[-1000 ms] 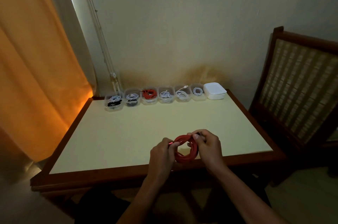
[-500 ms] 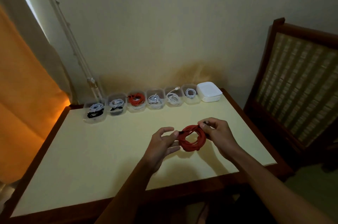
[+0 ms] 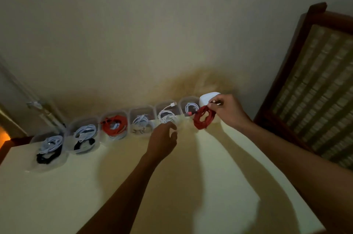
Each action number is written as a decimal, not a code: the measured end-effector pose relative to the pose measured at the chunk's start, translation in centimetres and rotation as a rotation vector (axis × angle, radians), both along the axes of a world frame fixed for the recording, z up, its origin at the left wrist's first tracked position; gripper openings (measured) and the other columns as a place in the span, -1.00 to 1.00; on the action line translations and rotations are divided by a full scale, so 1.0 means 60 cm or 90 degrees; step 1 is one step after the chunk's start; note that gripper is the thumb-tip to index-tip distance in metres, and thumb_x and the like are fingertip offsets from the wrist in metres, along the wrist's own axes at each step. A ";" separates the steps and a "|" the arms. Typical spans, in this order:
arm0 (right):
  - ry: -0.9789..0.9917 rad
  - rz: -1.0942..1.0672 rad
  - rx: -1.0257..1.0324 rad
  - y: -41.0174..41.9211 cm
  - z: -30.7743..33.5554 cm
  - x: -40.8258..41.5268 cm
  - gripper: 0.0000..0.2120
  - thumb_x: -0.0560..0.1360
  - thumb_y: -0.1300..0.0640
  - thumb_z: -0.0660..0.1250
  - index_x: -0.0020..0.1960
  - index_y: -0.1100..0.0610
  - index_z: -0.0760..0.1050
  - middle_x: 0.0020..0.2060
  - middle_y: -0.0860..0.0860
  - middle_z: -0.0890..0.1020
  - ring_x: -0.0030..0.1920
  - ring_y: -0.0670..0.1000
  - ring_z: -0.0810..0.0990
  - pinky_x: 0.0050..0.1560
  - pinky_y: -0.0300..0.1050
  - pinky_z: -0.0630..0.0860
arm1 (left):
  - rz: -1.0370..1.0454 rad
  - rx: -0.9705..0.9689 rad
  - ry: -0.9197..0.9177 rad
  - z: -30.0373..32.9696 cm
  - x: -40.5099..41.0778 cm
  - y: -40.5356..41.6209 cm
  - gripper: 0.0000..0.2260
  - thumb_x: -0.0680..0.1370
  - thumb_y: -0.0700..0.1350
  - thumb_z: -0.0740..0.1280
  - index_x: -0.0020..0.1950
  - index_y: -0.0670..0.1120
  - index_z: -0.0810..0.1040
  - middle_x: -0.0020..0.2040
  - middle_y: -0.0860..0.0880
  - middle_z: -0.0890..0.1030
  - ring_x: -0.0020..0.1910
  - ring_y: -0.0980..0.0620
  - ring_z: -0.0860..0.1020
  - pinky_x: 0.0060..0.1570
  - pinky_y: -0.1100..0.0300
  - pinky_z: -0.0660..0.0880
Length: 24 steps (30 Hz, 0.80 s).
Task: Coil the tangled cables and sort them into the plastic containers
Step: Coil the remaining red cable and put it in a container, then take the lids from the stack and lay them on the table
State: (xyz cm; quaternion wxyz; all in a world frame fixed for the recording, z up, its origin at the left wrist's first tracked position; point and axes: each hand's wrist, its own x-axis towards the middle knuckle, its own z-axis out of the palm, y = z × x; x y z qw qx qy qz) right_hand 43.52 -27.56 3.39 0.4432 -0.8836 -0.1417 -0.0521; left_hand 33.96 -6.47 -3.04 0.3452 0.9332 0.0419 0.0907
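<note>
- Pale yellow table (image 3: 57,205) with a dark wood rim, against the wall.
- Row of six clear plastic containers (image 3: 114,125), each holding coiled cables.
- Right hand (image 3: 227,109): fingertips pinch the red coiled cable (image 3: 202,120), held above the table near the rightmost container.
- Left hand (image 3: 163,138): fingers loosely curled, holding nothing.

A coiled red cable (image 3: 202,120) hangs from my right hand (image 3: 226,110), pinched at its upper edge, its plug end poking out to the left. Just beyond and left of my grip, six clear plastic containers (image 3: 142,119) stand in a row, each holding coiled white, black or red cables.
</note>
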 end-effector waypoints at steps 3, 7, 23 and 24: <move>0.010 -0.078 0.011 0.028 -0.023 0.062 -0.88 0.47 0.23 0.43 -0.23 0.10 0.57 -0.25 -0.08 0.62 -0.17 -0.02 0.61 -0.09 -0.14 0.48 | -0.031 0.066 -0.035 -0.008 0.045 0.005 -0.86 0.53 -0.23 0.34 0.06 -0.18 0.59 0.09 -0.12 0.62 0.09 -0.09 0.54 0.11 0.12 0.40; 0.054 -0.140 -0.016 0.058 -0.083 0.089 -0.81 0.46 0.18 0.45 -0.30 0.08 0.52 -0.30 -0.02 0.61 -0.19 0.03 0.61 -0.22 -0.18 0.38 | -0.045 0.136 -0.054 -0.024 0.082 0.008 -0.92 0.46 -0.32 0.32 -0.12 -0.24 0.62 -0.11 -0.19 0.64 -0.13 -0.17 0.58 -0.13 -0.01 0.55; -0.082 0.109 -0.661 -0.129 -0.130 0.137 -0.61 0.55 0.19 0.20 0.34 -0.01 0.49 0.37 -0.02 0.46 0.39 0.10 0.33 0.23 -0.05 0.27 | -0.070 0.277 -0.092 -0.021 0.191 -0.118 -0.87 0.53 -0.15 0.22 -0.08 -0.07 0.56 -0.08 -0.08 0.60 -0.04 -0.17 0.50 -0.15 0.03 0.33; -0.096 0.116 -0.662 -0.132 -0.130 0.141 -0.62 0.53 0.20 0.23 0.32 0.01 0.51 0.33 0.01 0.49 0.35 0.12 0.37 0.21 -0.05 0.29 | -0.082 0.290 -0.086 -0.023 0.200 -0.131 -0.87 0.51 -0.16 0.23 -0.09 -0.09 0.57 -0.08 -0.09 0.60 -0.03 -0.17 0.50 -0.13 0.02 0.34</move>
